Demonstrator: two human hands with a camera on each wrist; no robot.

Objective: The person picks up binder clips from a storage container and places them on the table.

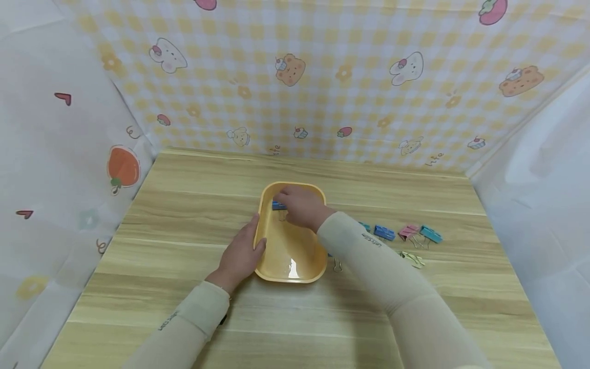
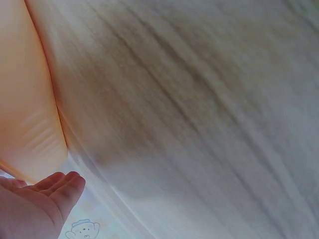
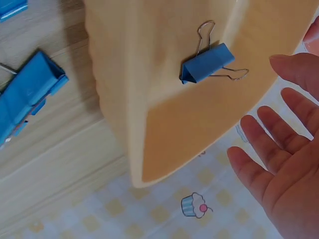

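Note:
Inside a yellow plastic bin [image 1: 290,251] lies a blue binder clip [image 3: 207,63], its wire handles spread on the bottom. My right hand [image 1: 301,205] reaches over the bin above that clip. In the right wrist view its fingers are spread apart from the clip, with nothing between them. My left hand [image 1: 240,252] holds the left side of the bin, thumb over the rim and straight fingers along the outside. From the left wrist, the bin's outer wall [image 2: 30,89] shows beside the fingers.
Right of the bin on the wooden table [image 1: 193,205] lie several binder clips, among them a blue one [image 1: 384,232], a pink one [image 1: 408,232], a teal one [image 1: 431,234] and a gold one [image 1: 412,259]. My right forearm partly covers others. Patterned cloth [image 1: 322,102] stands behind.

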